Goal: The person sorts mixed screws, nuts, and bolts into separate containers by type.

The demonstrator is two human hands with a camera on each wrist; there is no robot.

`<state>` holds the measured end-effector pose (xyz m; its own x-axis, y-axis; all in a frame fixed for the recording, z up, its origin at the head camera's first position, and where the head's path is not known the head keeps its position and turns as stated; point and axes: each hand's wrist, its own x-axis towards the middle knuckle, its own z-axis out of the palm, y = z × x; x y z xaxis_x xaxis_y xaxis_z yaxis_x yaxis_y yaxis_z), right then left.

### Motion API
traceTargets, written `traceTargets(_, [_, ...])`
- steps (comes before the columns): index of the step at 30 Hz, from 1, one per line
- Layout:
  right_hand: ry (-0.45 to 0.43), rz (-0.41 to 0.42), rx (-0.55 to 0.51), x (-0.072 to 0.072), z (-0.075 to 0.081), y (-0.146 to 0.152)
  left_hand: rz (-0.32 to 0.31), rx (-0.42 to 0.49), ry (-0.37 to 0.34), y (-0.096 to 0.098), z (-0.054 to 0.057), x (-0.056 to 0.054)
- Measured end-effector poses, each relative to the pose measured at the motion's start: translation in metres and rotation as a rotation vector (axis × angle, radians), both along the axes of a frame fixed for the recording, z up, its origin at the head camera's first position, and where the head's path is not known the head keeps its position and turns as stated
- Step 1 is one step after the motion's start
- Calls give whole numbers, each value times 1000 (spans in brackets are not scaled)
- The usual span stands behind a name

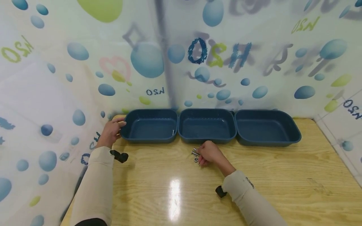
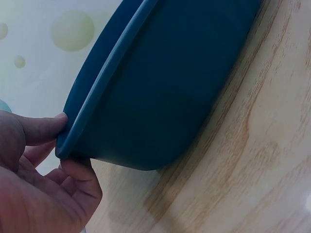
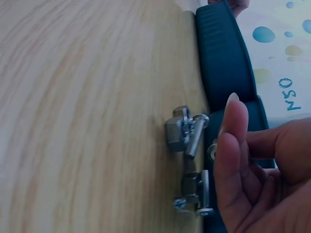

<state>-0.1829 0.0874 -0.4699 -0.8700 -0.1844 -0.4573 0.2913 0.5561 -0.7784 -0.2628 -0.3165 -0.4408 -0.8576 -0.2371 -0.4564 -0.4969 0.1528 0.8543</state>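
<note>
Left hand (image 1: 111, 130): we see it at nine o'clock of the left tray (image 1: 151, 140), grasping that tray's end; in the left wrist view the thumb lies on the rim and a bent finger sits beneath it.
Right hand (image 1: 210, 153): we find it at six o'clock of the middle tray (image 1: 207, 140), low over the desk (image 1: 147, 182), its fingers curled together; we cannot tell whether they pinch anything.
Loose hardware (image 1: 195, 153): we see this small metal cluster at seven o'clock of the middle tray, on the desk near its front wall and just beside the right fingertips.
Hardware up close: in the right wrist view we make out a bolt (image 3: 196, 138), a hex piece (image 3: 174, 135) at its nine o'clock, and a ring-shaped piece (image 3: 212, 151) partly hidden by the fingers.
Small screw (image 1: 173, 132): we see it inside the left tray, toward four o'clock.
Tray row: we count three dark blue trays side by side, the right tray (image 1: 267, 143) at three o'clock of the middle one.
Backdrop (image 1: 181, 81): we see a pale spotted sheet with lettering, at twelve o'clock of the trays.
Sleeves (image 1: 97, 182): we note pale cloth on both forearms.
</note>
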Motion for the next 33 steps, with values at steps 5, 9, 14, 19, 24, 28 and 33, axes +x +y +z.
traceTargets(5, [3, 28, -17, 0, 7, -1, -1, 5, -4, 0, -1, 1])
traceTargets(9, [-14, 54, -35, -1, 13, 0, 0, 13, -3, 0, -2, 0])
traceTargets(14, [-38, 82, -105, -3, 19, 1, 2, 10, -3, 0, -2, 1])
traceTargets(19, [-52, 93, -163, -9, 25, 1, -19, 10, 13, -1, 0, 1])
traceTargets(24, [-69, 91, -204, -13, 33, 0, -23, 11, 10, -1, 0, 1])
traceTargets(28, [-68, 107, -231, -15, 39, 1, -19, 22, 7, -1, -1, 1])
traceTargets(33, [-98, 90, -256, -18, 47, 0, -17, 24, 14, -2, -1, 1])
